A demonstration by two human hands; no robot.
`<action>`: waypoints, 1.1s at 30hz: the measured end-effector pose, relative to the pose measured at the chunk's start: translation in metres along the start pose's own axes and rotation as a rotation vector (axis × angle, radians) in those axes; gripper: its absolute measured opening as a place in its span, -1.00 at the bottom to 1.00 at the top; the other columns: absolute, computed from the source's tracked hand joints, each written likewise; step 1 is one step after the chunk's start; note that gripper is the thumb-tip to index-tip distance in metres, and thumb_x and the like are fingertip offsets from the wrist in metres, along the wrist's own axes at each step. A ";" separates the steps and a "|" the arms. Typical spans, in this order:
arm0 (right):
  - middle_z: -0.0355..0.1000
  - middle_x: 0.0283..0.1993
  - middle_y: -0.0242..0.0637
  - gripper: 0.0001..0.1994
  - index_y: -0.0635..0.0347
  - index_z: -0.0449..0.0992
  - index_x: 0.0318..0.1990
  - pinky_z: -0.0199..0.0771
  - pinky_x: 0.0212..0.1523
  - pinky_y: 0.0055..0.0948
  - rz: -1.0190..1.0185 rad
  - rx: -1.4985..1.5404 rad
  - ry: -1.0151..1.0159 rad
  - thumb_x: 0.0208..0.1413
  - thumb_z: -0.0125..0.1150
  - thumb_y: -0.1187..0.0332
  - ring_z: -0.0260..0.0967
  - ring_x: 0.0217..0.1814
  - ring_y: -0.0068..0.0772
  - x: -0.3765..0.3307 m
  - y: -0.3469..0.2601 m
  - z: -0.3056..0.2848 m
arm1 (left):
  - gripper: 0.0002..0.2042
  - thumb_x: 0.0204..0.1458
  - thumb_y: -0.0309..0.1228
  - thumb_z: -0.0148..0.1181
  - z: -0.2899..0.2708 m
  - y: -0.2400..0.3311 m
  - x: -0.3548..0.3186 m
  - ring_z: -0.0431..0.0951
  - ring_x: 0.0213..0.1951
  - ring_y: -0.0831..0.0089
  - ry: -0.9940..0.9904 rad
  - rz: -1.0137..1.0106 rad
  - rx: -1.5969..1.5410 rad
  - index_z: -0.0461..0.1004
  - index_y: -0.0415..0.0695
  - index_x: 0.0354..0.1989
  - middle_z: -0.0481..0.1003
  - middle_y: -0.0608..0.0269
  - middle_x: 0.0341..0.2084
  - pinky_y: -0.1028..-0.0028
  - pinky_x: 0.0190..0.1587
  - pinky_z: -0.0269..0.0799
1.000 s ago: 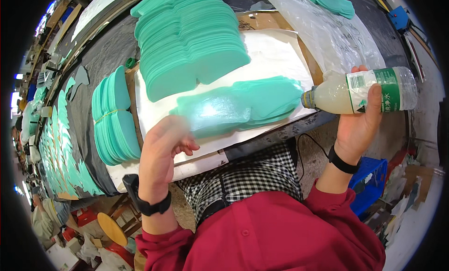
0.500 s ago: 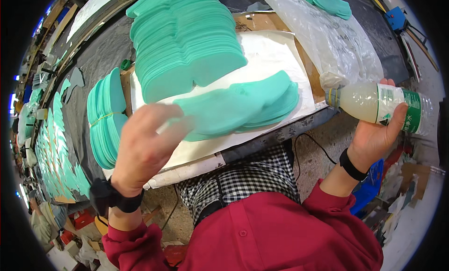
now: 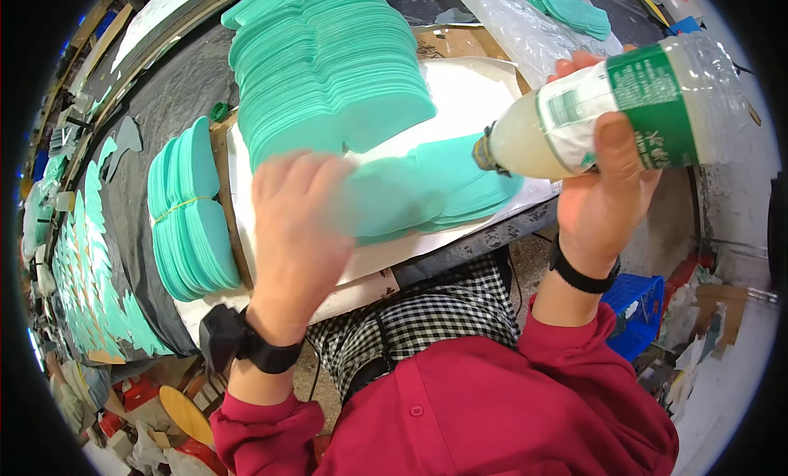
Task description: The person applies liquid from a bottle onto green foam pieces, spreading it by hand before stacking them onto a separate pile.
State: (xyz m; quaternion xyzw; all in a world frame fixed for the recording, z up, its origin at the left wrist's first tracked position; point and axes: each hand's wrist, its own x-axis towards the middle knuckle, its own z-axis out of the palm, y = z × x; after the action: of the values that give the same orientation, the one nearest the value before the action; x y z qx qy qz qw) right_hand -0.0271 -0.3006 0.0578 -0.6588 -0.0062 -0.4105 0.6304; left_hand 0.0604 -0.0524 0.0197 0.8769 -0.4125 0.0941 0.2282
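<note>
In my right hand (image 3: 603, 160) is a clear plastic bottle (image 3: 566, 115) of cloudy liquid with a green and white label. My fingers and thumb wrap round it. It lies nearly level, its wrapped neck pointing left and down over a fanned pile of green insole-shaped sheets (image 3: 460, 180). My left hand (image 3: 300, 221) is over the left end of that pile; its fingers are smeared by motion, so I cannot tell whether they hold a sheet. Beyond stands a tall stack of similar green sheets (image 3: 328, 74). All rest on white paper (image 3: 468, 86).
Left of the paper lies a bundle of green pieces (image 3: 185, 213) with a yellow band. A small green cap (image 3: 219, 112) sits behind it. Clear plastic film (image 3: 513, 33) and more green pieces (image 3: 566, 8) are at the far right. A blue crate (image 3: 636, 312) stands below the table, right.
My right hand has brought the bottle left and up from the right side to above the pile. My left hand has shifted slightly right, over the sheets.
</note>
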 end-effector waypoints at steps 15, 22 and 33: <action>0.44 0.08 0.06 -0.42 0.33 0.30 0.22 0.41 0.21 -0.07 0.064 -0.050 0.085 0.10 0.38 0.32 0.43 0.15 -0.04 -0.016 0.001 -0.018 | -0.50 0.04 -0.07 0.30 0.033 0.050 0.011 0.29 0.23 -0.05 -0.044 -0.069 -0.155 0.48 -0.12 0.08 0.42 0.02 0.12 -0.03 0.29 0.11; 0.52 -0.04 -0.20 -0.40 0.32 0.42 0.12 0.50 0.04 -0.36 0.082 -0.010 -0.044 -0.13 0.55 0.53 0.48 -0.01 -0.38 -0.030 0.019 0.027 | -0.73 -0.01 -0.32 0.35 -0.001 0.018 -0.045 0.38 -0.05 0.11 -0.046 -0.210 -0.029 0.59 -0.10 -0.14 0.46 0.16 -0.19 0.17 0.06 0.25; 0.48 0.09 -0.21 -0.24 0.28 0.26 0.16 0.57 0.00 -0.44 0.671 0.500 -0.138 -0.21 0.63 0.45 0.51 0.03 -0.37 -0.041 0.009 0.097 | -0.81 0.00 -0.35 0.33 -0.006 0.021 -0.088 0.35 0.07 0.06 0.028 -0.379 -0.084 0.60 -0.06 -0.20 0.49 0.20 -0.15 0.00 0.25 0.06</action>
State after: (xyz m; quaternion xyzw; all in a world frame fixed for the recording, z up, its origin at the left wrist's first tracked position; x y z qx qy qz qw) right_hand 0.0028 -0.2005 0.0407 -0.4770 0.0673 -0.1233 0.8676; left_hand -0.0117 -0.0014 0.0008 0.9272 -0.2406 0.0444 0.2837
